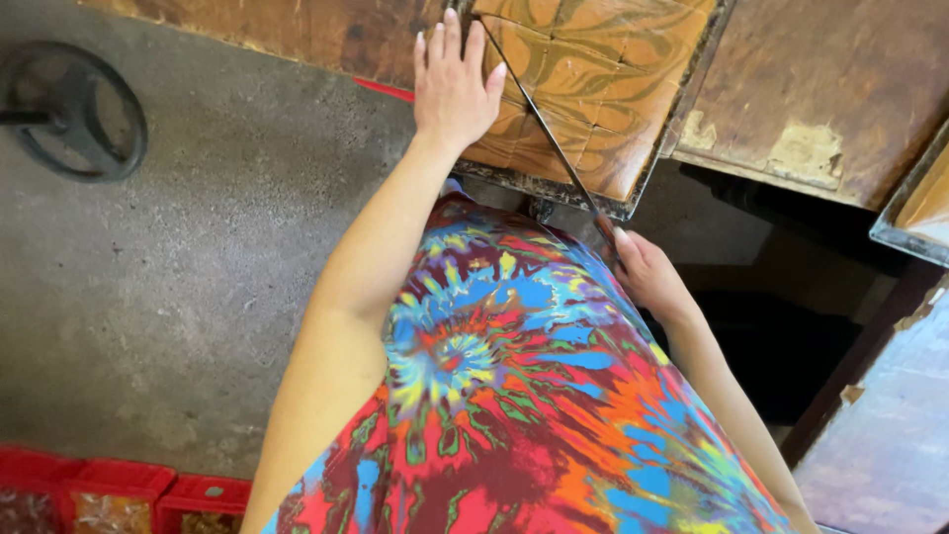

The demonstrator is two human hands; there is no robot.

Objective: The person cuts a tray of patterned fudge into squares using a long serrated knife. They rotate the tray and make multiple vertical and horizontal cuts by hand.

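Wheel: a dark round wheel (71,109) lies on the grey floor (198,257), far left, well apart from the desk.
Crates: red crates (119,489) with packed goods sit on the floor at the lower left.
Left hand: the left hand (453,84) lies flat, fingers spread a little and holding nothing, pressing on the left part of the slab near the tray's near edge.
Slab: a brown marbled slab (603,69), scored into squares, fills the tray at the near edge of the desk.
Tray: a dark metal tray (652,168) carries the slab; its near corner juts over the desk's edge.
Knife: a long thin knife (554,143) runs slantwise across the slab from beside the left fingers down over the tray's near corner.
Right hand: the right hand (647,275) is closed around the knife's handle, just off the tray's near corner.
Desk: a worn brown wooden desk (820,89) spreads to the right of the tray.
Second tray: the corner of another metal tray (905,232) shows at the right edge.
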